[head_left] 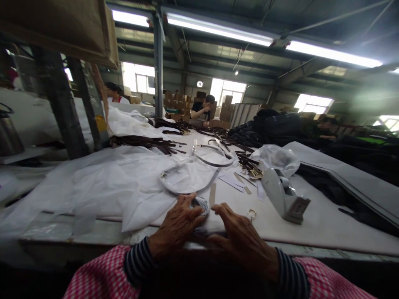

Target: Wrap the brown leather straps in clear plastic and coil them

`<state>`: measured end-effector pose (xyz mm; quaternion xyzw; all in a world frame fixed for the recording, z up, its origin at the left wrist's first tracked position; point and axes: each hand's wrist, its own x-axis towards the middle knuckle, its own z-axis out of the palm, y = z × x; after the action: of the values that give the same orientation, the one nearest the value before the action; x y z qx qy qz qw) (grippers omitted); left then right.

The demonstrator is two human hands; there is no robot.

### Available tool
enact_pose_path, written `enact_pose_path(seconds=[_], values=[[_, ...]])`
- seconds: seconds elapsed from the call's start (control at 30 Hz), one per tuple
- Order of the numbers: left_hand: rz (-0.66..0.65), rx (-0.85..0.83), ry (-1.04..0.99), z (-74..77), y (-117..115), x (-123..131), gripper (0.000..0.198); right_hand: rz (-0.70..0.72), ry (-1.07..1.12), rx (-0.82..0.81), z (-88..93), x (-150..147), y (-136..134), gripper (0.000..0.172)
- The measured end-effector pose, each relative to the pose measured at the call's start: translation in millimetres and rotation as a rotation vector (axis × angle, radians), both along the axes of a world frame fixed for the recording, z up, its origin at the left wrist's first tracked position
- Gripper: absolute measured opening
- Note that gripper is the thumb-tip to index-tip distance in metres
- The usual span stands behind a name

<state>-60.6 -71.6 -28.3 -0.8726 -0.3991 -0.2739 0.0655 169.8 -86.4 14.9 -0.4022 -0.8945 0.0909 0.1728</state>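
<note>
My left hand (179, 220) lies at the table's front edge, its fingers and thumb around a small clear-plastic-wrapped bundle (201, 203). What is inside the bundle cannot be made out. To its right, my right hand (241, 238) is open, thumb and fingers apart, with nothing visible in it. Just beyond the left fingertips, a grey looped strip (166, 185) lies on thin white plastic sheeting. A second looped strip (222, 165) in clear plastic is farther back. A small gold metal clasp (252, 214) sits beyond my right hand.
A tape dispenser (285, 199) stands at the right, near paper strips (232, 184). Dark straps (146, 143) with metal buckles (255, 172) lie farther back. White plastic sheeting (93, 178) covers the left side. Dark material (330, 187) is on the right. A person (199, 112) sits across the table.
</note>
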Motion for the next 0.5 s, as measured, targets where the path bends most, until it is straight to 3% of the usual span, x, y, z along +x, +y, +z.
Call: enact_pose_path(seconds=[0.1, 0.2, 0.3, 0.4, 0.5], values=[[0.004, -0.071, -0.032, 4.6, -1, 1, 0.02, 0.037, -0.127, -0.014, -2.6, 9, -10, 0.008], [0.072, -0.246, -0.114, 13.2, -2, -2, 0.02, 0.107, -0.157, -0.036, 3.1, 20, -2, 0.018], [0.024, -0.367, -0.122, 19.3, 0, -9, 0.027, 0.148, -0.138, -0.033, 16.0, 24, 20, 0.023], [-0.084, -0.302, -0.044, 17.6, 3, -16, 0.029, 0.185, -0.128, 0.014, 28.4, 19, 47, 0.023], [-0.221, -0.155, 0.068, 12.4, 5, -20, 0.028, 0.224, -0.142, 0.027, 34.6, 9, 69, 0.01]])
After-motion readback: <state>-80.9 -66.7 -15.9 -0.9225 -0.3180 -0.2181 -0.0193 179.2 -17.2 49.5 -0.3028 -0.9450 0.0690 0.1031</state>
